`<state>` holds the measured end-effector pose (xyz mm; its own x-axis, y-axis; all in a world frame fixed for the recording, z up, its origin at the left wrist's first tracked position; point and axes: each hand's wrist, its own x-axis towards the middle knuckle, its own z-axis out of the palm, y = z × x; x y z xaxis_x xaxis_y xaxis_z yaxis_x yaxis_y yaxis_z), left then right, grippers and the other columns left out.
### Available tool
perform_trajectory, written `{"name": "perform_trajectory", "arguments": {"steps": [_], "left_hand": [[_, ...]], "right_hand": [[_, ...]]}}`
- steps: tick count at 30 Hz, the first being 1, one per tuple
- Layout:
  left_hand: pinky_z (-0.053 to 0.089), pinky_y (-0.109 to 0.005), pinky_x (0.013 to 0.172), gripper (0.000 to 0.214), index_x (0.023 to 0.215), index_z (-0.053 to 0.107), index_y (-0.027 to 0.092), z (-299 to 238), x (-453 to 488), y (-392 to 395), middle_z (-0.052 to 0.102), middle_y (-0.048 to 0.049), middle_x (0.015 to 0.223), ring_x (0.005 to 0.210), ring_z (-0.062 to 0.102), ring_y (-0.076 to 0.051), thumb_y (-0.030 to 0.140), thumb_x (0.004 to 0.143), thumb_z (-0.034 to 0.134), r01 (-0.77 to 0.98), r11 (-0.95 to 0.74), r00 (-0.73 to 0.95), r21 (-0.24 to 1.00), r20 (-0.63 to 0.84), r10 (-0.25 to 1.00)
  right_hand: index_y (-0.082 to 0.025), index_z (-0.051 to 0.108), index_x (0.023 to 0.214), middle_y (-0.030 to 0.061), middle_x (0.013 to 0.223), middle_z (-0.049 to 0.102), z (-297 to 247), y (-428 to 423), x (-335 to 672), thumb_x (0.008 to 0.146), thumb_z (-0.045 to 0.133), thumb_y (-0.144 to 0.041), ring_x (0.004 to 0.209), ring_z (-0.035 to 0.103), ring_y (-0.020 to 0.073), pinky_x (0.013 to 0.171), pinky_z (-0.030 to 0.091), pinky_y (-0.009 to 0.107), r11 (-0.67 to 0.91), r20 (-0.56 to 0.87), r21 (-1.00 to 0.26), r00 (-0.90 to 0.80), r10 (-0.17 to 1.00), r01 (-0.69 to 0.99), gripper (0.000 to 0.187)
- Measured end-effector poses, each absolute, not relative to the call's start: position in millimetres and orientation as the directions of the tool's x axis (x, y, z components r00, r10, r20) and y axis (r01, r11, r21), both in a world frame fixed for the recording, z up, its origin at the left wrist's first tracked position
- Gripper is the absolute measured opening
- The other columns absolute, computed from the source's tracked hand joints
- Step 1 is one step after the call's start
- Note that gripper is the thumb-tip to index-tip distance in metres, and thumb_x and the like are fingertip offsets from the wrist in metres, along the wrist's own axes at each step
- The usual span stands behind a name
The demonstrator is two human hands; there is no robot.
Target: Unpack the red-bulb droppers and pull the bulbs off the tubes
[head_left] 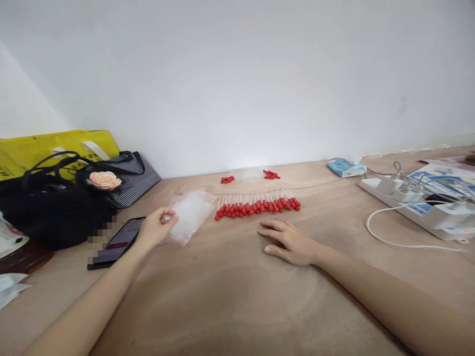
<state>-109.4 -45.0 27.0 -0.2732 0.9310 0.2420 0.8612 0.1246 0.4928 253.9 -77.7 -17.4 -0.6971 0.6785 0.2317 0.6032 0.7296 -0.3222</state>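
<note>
My left hand (159,225) pinches the near left edge of a small stack of clear plastic bags (191,212) lying on the table. To the right of the bags, a long row of droppers (256,205) with red rubber bulbs lies with the bulbs towards me and the clear tubes pointing away. My right hand (289,242) rests on the wood just in front of the row's right part, fingers stretched out and holding nothing. Farther back are loose red rubber bulbs (227,180), more red bulbs (271,174) and a batch of thin clear tubes (253,174) between them.
Beside my left forearm lies a phone (120,240). Black and striped bags (128,180) and a yellow bag (100,141) crowd the left. On the right are a power strip (411,205) with chargers and a white cable, a blue tissue pack (346,167) and printed papers (445,175).
</note>
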Motion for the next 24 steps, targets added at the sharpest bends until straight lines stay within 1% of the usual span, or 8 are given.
{"name": "perform_trajectory", "arguments": {"steps": [4, 6, 8, 10, 12, 14, 19, 24], "left_hand": [[0.039, -0.047, 0.080, 0.033, 0.086, 0.060, 0.018, 22.8, -97.7, -49.2, 0.055, -0.0135, 0.106, 0.102, 0.047, -0.034, 0.042, 0.068, 0.047, 0.966, 0.241, -0.259, 0.097, 0.280, 0.924], [0.032, -0.047, 0.090, 0.041, 0.101, 0.057, 0.018, 22.0, -84.0, -55.3, 0.044, -0.0132, 0.123, 0.116, 0.036, -0.032, 0.042, 0.076, 0.036, 0.997, 0.070, -0.058, -0.016, 0.402, 0.914], [0.024, -0.042, 0.099, 0.048, 0.117, 0.048, 0.020, 19.3, -75.3, -58.2, 0.035, -0.0089, 0.134, 0.124, 0.027, -0.025, 0.042, 0.081, 0.028, 0.979, -0.181, 0.204, -0.099, 0.343, 0.917], [0.018, -0.042, 0.101, 0.053, 0.128, 0.037, 0.023, 13.4, -72.9, -56.1, 0.028, -0.0051, 0.139, 0.128, 0.021, -0.023, 0.047, 0.082, 0.023, 0.952, -0.291, 0.302, -0.093, 0.128, 0.945], [0.017, -0.045, 0.101, 0.057, 0.133, 0.026, 0.026, 6.0, -74.6, -50.7, 0.022, -0.0039, 0.141, 0.130, 0.016, -0.024, 0.051, 0.082, 0.020, 0.976, -0.211, 0.210, -0.058, -0.036, 0.977], [0.016, -0.047, 0.101, 0.059, 0.134, 0.021, 0.026, -0.5, -77.4, -44.6, 0.016, -0.0048, 0.142, 0.130, 0.014, -0.025, 0.053, 0.082, 0.020, 0.997, -0.061, 0.057, -0.050, -0.067, 0.996], [0.021, -0.050, 0.098, 0.055, 0.127, 0.039, 0.021, -4.0, -81.1, -40.5, 0.030, -0.0104, 0.137, 0.127, 0.023, -0.028, 0.049, 0.082, 0.025, 0.998, 0.066, -0.063, -0.022, 0.106, 0.992], [0.020, -0.046, 0.101, 0.037, 0.100, 0.060, 0.020, 3.8, -68.5, -59.0, 0.051, -0.0104, 0.120, 0.121, 0.035, -0.025, 0.040, 0.080, 0.035, 0.977, -0.210, 0.197, -0.040, 0.541, 0.818]], "right_hand": [[-0.020, 0.043, 0.124, 0.0115, 0.129, 0.040, -16.3, -77.8, 253.4, 0.083, 0.033, -0.051, 0.117, 0.037, 0.0219, 0.096, 0.029, 0.041, 0.727, 0.227, -0.325, -0.696, 0.681, 0.605, 0.052], [-0.020, 0.043, 0.123, 0.0112, 0.128, 0.041, -16.0, -77.4, 253.5, 0.083, 0.034, -0.051, 0.116, 0.038, 0.0218, 0.096, 0.029, 0.040, 0.725, 0.224, -0.325, -0.696, 0.682, 0.607, 0.052], [-0.020, 0.043, 0.124, 0.0107, 0.127, 0.041, -16.1, -76.8, 253.7, 0.083, 0.034, -0.051, 0.115, 0.038, 0.0218, 0.096, 0.029, 0.040, 0.725, 0.220, -0.324, -0.697, 0.682, 0.608, 0.052], [-0.020, 0.043, 0.124, 0.0104, 0.127, 0.041, -16.2, -76.3, 253.8, 0.083, 0.035, -0.051, 0.115, 0.039, 0.0220, 0.096, 0.029, 0.040, 0.726, 0.218, -0.321, -0.698, 0.682, 0.609, 0.052], [-0.021, 0.043, 0.124, 0.0104, 0.127, 0.042, -16.2, -76.1, 253.8, 0.083, 0.035, -0.050, 0.114, 0.039, 0.0222, 0.095, 0.029, 0.040, 0.728, 0.218, -0.319, -0.700, 0.680, 0.608, 0.051], [-0.020, 0.043, 0.123, 0.0106, 0.127, 0.042, -16.0, -76.2, 253.8, 0.083, 0.035, -0.050, 0.114, 0.039, 0.0222, 0.095, 0.030, 0.040, 0.732, 0.222, -0.317, -0.703, 0.676, 0.603, 0.051], [-0.019, 0.044, 0.123, 0.0112, 0.126, 0.042, -14.8, -76.8, 253.9, 0.083, 0.035, -0.049, 0.115, 0.039, 0.0216, 0.095, 0.030, 0.039, 0.733, 0.231, -0.316, -0.700, 0.676, 0.603, 0.050], [-0.020, 0.043, 0.123, 0.0102, 0.127, 0.042, -13.5, -78.4, 253.7, 0.083, 0.035, -0.049, 0.115, 0.039, 0.0218, 0.096, 0.030, 0.040, 0.739, 0.235, -0.319, -0.705, 0.669, 0.594, 0.050]]}}
